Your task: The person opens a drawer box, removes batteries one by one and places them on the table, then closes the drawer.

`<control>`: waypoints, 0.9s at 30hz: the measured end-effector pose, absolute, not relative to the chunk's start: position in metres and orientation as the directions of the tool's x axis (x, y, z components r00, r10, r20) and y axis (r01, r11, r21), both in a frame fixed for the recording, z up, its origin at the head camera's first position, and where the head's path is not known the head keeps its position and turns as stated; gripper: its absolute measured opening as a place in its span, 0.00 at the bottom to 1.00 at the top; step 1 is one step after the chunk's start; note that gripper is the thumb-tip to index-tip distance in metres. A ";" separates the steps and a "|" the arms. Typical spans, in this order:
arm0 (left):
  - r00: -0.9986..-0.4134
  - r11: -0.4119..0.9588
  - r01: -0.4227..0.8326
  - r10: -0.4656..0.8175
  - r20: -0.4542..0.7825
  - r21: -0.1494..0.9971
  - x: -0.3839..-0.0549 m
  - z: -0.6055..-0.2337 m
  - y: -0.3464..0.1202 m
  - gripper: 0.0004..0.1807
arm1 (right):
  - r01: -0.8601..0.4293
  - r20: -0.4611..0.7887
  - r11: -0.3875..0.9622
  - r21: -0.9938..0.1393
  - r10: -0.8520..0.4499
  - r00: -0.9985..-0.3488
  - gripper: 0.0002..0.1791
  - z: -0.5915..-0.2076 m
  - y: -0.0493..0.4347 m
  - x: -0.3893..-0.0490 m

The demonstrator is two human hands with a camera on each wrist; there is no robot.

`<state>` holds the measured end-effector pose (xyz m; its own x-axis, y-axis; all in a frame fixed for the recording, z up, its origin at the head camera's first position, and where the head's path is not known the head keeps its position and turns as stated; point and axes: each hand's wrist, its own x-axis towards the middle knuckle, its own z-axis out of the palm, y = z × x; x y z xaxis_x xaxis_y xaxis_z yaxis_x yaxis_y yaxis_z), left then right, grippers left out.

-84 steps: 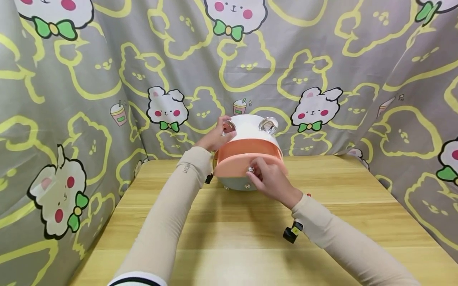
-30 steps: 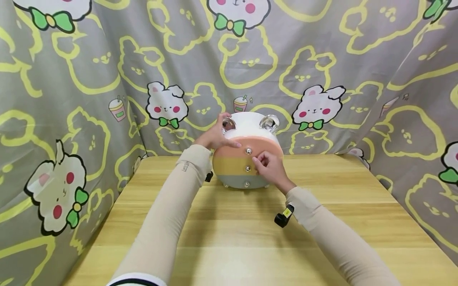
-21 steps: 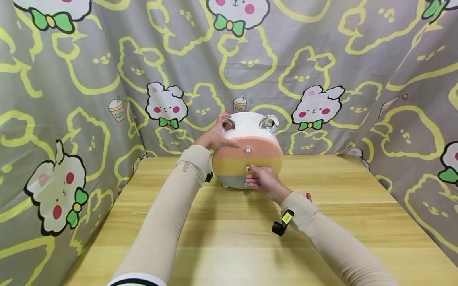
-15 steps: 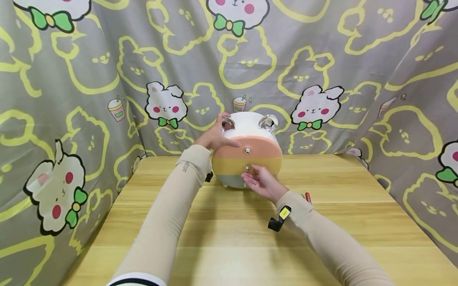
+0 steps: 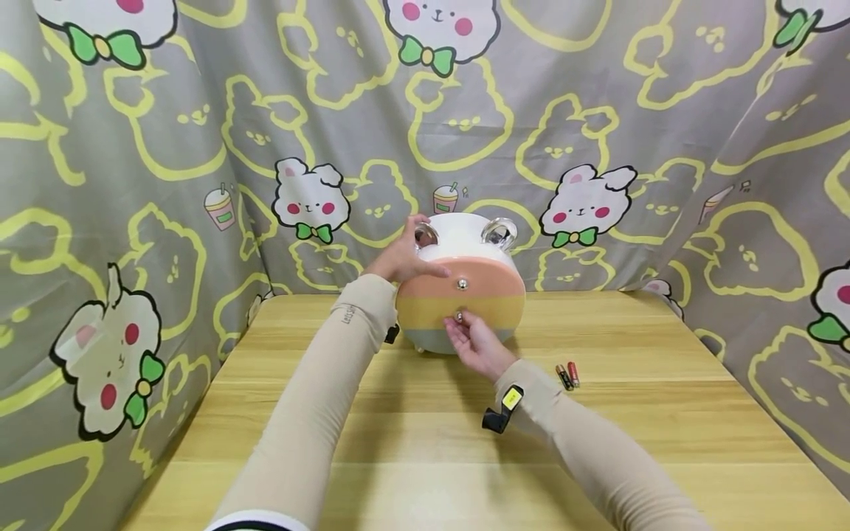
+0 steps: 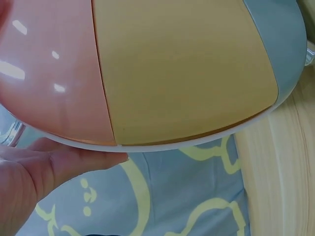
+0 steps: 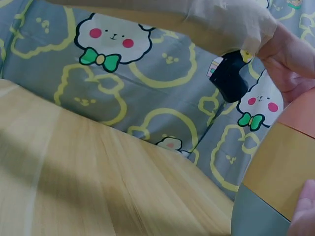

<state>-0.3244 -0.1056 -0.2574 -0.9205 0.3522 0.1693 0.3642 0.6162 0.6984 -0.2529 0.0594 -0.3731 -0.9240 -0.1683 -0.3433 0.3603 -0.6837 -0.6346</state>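
Note:
A small rounded drawer cabinet (image 5: 468, 228) with a white shell and two shiny ear-shaped loops stands on the wooden table. Its front has a pink top drawer (image 5: 491, 279), a yellow middle drawer (image 5: 425, 310) and a grey-blue bottom drawer (image 5: 425, 341). My left hand (image 5: 401, 256) grips the cabinet's upper left side by one ear, thumb lying across the pink front. With thumb and fingers my right hand (image 5: 479, 348) pinches the silver knob (image 5: 460, 316) of the yellow drawer, hiding the lowest knob. All three drawers sit in the cabinet; the left wrist view has the yellow front (image 6: 187, 73) up close.
A dark battery (image 5: 564, 377) and a red battery (image 5: 574, 374) lie side by side on the table (image 5: 425, 479), right of the cabinet. A patterned grey curtain (image 5: 372, 110) closes off the back and both sides.
The pink drawer, earlier pulled out by my right hand, is now in. That hand has moved down to the yellow drawer's knob. Both batteries have come into full view behind my forearm.

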 end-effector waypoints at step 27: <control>-0.912 0.623 0.374 0.381 0.151 0.687 -0.324 -0.256 -0.106 0.59 | 0.296 -0.363 -0.646 -0.703 -0.031 -0.931 0.06 -0.372 0.059 -0.223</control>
